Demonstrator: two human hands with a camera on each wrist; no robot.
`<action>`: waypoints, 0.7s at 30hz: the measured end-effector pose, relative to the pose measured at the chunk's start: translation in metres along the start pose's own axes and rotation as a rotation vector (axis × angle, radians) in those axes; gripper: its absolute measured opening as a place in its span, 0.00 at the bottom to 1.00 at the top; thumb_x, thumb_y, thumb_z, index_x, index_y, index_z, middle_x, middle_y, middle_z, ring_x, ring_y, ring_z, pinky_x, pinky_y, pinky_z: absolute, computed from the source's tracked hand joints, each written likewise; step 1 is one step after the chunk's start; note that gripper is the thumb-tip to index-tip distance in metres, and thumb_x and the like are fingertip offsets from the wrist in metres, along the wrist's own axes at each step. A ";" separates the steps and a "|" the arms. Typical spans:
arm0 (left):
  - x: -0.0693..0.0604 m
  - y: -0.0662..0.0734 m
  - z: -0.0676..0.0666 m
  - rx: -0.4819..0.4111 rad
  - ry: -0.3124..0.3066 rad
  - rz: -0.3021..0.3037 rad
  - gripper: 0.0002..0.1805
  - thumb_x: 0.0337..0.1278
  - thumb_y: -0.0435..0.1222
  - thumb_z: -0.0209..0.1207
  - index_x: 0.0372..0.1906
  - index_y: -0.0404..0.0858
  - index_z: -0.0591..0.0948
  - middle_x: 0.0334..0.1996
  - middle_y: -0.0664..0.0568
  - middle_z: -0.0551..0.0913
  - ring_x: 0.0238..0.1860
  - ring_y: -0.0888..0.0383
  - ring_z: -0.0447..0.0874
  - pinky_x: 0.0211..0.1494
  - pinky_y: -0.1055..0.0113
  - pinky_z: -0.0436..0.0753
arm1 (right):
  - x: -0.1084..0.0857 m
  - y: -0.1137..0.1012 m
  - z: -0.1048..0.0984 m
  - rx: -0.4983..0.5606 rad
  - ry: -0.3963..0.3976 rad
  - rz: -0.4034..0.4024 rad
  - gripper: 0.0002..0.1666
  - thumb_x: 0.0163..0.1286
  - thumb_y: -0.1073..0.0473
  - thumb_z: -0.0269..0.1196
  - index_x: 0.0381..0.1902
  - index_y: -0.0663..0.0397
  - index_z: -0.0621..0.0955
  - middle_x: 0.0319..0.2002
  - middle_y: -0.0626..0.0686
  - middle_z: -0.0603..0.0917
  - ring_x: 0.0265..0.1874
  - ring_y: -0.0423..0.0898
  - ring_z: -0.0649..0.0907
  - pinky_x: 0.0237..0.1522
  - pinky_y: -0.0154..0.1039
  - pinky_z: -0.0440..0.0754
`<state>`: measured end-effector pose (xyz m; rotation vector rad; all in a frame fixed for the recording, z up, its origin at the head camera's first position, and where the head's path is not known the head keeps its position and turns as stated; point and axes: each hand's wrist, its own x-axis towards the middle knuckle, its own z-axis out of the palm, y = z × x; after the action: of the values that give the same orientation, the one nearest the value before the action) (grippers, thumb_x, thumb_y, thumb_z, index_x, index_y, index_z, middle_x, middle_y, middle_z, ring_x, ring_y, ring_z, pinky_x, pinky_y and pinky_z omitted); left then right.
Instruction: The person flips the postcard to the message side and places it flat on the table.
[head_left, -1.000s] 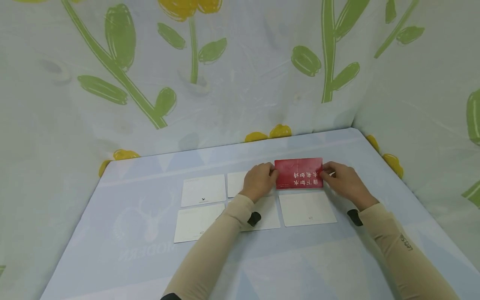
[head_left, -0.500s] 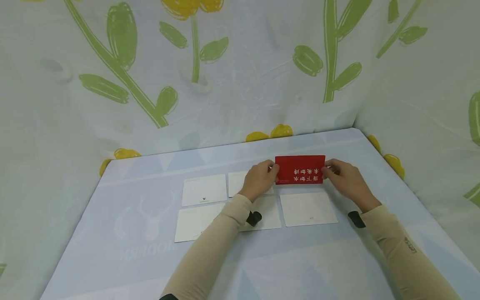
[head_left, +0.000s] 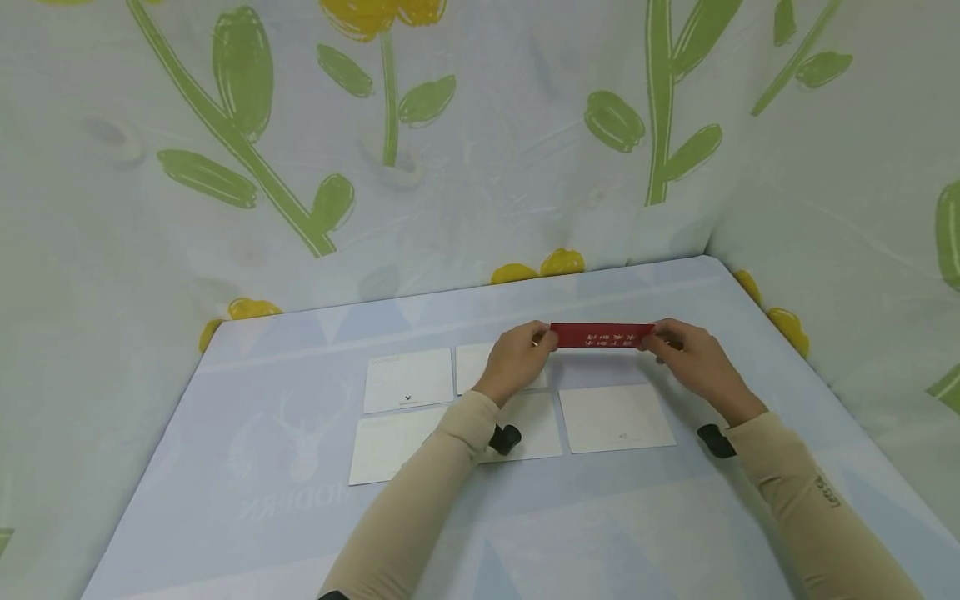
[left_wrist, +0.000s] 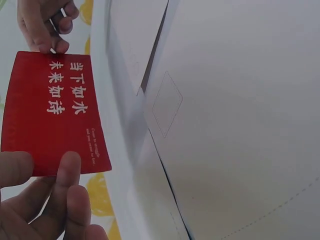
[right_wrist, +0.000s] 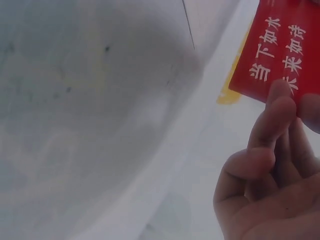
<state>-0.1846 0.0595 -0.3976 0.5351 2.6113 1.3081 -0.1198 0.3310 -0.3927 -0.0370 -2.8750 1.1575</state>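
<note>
Between both hands, above the back of the table, is a red card [head_left: 602, 335] with white Chinese characters. It is tilted so steeply that the head view catches it as a thin strip; the left wrist view shows its printed face [left_wrist: 57, 110]. My left hand [head_left: 517, 360] pinches one short end, and my right hand [head_left: 693, 360] pinches the opposite end, thumb and fingers on the card [right_wrist: 280, 55]. Below lie several white cards in two rows, among them one at front right [head_left: 617, 419] and one at back left [head_left: 408, 381]. My left forearm partly covers others.
The pale blue table [head_left: 247, 433] bears a faint deer-head print. Its back edge meets a hanging cloth [head_left: 480, 208] with green leaves and yellow flowers, which also runs along the right side. Dark wrist-worn devices [head_left: 506, 438] sit at both cuffs.
The red card rose slightly, its face toward the head camera, then tilted until nearly edge-on. Both hands kept their grip on its ends. The white cards have stayed in place.
</note>
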 end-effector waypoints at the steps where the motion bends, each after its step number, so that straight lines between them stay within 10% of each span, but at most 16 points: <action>1: 0.000 0.000 0.000 0.000 0.001 0.011 0.19 0.75 0.45 0.50 0.59 0.42 0.83 0.45 0.58 0.86 0.44 0.59 0.81 0.49 0.62 0.80 | 0.000 0.001 0.000 0.016 -0.003 -0.008 0.22 0.80 0.47 0.54 0.58 0.56 0.80 0.46 0.61 0.85 0.41 0.54 0.81 0.35 0.43 0.77; 13: -0.001 -0.007 -0.002 -0.024 -0.031 0.106 0.20 0.73 0.36 0.50 0.65 0.41 0.80 0.53 0.53 0.84 0.50 0.58 0.80 0.53 0.65 0.79 | 0.001 0.009 -0.003 0.204 -0.084 -0.012 0.31 0.85 0.45 0.38 0.72 0.56 0.71 0.66 0.61 0.74 0.50 0.50 0.80 0.47 0.41 0.75; 21: -0.006 -0.002 -0.005 0.101 -0.013 0.133 0.23 0.68 0.34 0.46 0.63 0.42 0.82 0.44 0.52 0.87 0.29 0.62 0.74 0.36 0.68 0.74 | 0.000 0.009 0.001 0.038 -0.045 -0.025 0.31 0.81 0.40 0.50 0.70 0.53 0.74 0.64 0.62 0.77 0.55 0.60 0.79 0.53 0.57 0.74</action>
<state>-0.1815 0.0526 -0.3963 0.7427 2.6829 1.2094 -0.1196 0.3372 -0.3996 0.0257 -2.8824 1.2236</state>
